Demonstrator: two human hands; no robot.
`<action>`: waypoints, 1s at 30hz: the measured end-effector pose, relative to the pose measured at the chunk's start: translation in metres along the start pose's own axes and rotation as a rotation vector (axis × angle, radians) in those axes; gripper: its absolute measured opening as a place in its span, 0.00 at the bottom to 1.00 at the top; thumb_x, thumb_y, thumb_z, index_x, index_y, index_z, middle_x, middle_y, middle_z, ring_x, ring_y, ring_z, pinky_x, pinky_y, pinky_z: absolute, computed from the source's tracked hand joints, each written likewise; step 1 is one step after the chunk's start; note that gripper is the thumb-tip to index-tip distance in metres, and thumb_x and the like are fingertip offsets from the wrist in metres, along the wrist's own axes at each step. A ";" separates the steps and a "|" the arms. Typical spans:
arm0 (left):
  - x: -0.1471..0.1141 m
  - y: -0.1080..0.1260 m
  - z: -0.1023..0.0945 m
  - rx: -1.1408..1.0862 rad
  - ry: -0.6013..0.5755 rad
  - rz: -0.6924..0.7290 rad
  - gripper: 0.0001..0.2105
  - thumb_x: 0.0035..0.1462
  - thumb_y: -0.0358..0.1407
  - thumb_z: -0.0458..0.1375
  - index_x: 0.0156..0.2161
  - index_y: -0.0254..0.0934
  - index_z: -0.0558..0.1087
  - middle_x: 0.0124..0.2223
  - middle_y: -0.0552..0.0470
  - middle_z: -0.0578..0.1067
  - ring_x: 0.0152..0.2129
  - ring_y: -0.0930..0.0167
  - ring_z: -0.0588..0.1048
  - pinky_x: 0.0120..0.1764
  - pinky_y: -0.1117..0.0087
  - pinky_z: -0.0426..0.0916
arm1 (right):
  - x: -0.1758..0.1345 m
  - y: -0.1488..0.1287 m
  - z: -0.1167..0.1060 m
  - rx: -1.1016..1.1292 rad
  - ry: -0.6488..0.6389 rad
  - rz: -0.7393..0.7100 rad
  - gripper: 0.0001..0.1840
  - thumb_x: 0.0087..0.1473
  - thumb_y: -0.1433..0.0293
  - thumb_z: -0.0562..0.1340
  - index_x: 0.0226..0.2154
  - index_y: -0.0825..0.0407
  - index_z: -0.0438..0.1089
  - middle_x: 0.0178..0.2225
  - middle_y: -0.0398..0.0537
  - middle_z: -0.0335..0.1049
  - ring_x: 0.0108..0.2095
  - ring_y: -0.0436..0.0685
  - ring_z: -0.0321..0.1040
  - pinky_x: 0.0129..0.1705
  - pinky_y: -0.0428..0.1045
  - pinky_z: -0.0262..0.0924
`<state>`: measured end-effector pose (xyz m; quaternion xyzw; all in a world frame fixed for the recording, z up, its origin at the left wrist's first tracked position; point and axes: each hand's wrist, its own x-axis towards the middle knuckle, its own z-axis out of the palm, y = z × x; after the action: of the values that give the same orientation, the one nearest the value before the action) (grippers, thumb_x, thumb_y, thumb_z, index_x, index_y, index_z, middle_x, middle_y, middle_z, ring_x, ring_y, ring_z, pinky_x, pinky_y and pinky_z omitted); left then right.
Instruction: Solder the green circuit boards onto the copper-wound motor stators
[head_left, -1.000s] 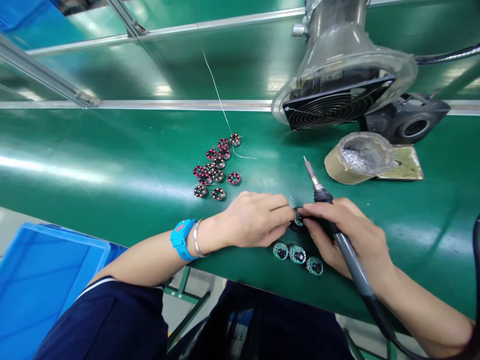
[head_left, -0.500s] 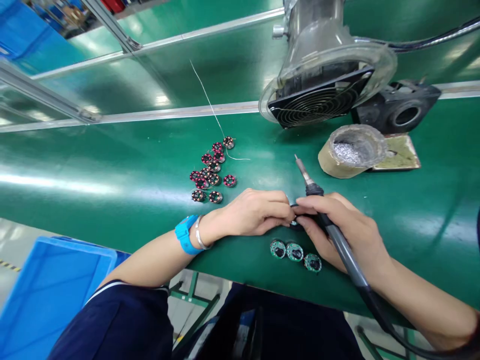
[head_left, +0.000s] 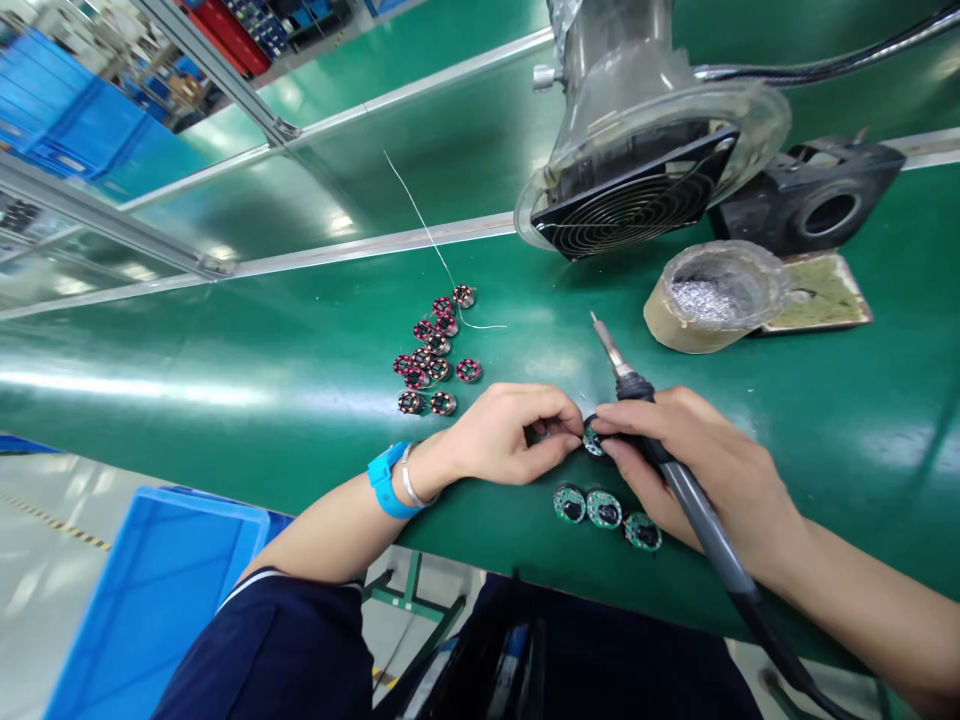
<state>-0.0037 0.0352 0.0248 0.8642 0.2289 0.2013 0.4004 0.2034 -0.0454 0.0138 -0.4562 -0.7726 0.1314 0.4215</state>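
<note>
A small round circuit board (head_left: 592, 438), green with a dark rim, is between my two hands above the table. My left hand (head_left: 517, 432) is closed in a pinch at the board's left edge, its fingertips partly hiding what they grip. My right hand (head_left: 709, 470) has thumb and forefinger on the board's right side. The same hand also holds a soldering iron (head_left: 686, 495), its metal tip pointing up and away from the board. Just below, three more round green boards (head_left: 604, 509) with dark centres lie in a row on the table.
Several copper-wound motor stators (head_left: 438, 368) lie grouped left of my hands, with a thin solder wire (head_left: 420, 215) beside them. A tub of silvery bits (head_left: 701, 300), a sponge tray (head_left: 821, 290), an iron stand (head_left: 825, 200) and a fume extractor (head_left: 637, 200) stand at the back right. A blue bin (head_left: 172, 580) is lower left.
My left fingers have drawn slightly back from the board, and its green face now shows more. The right hand still holds the soldering iron. The camera view has shifted a little.
</note>
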 end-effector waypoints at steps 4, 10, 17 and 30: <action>-0.002 0.009 0.006 -0.033 0.050 -0.143 0.02 0.52 0.27 0.59 0.33 0.33 0.74 0.28 0.55 0.75 0.23 0.79 0.72 0.29 0.79 0.68 | 0.000 -0.001 0.001 -0.001 0.003 0.006 0.19 0.58 0.78 0.62 0.51 0.48 0.66 0.37 0.43 0.75 0.35 0.50 0.71 0.39 0.48 0.67; 0.000 0.022 0.012 -0.151 0.038 -0.455 0.02 0.49 0.27 0.58 0.29 0.33 0.74 0.24 0.58 0.74 0.19 0.80 0.70 0.24 0.81 0.65 | 0.000 -0.001 0.002 0.007 0.012 0.003 0.19 0.58 0.78 0.61 0.51 0.48 0.65 0.35 0.41 0.75 0.34 0.49 0.70 0.37 0.47 0.66; 0.008 0.028 0.014 -0.175 0.062 -0.597 0.02 0.45 0.27 0.58 0.26 0.34 0.72 0.21 0.60 0.71 0.18 0.80 0.68 0.22 0.81 0.63 | 0.000 0.000 0.003 0.021 0.011 -0.012 0.20 0.58 0.79 0.61 0.52 0.50 0.65 0.35 0.43 0.75 0.32 0.50 0.69 0.37 0.47 0.65; -0.003 0.007 0.005 0.028 -0.016 -0.082 0.02 0.58 0.32 0.62 0.34 0.36 0.75 0.31 0.53 0.76 0.27 0.76 0.73 0.31 0.76 0.69 | -0.002 0.005 0.000 0.032 -0.002 -0.022 0.18 0.57 0.76 0.61 0.51 0.52 0.65 0.36 0.46 0.73 0.33 0.51 0.68 0.37 0.47 0.65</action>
<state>-0.0021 0.0267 0.0269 0.8611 0.2637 0.1748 0.3979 0.2070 -0.0443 0.0101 -0.4408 -0.7758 0.1397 0.4293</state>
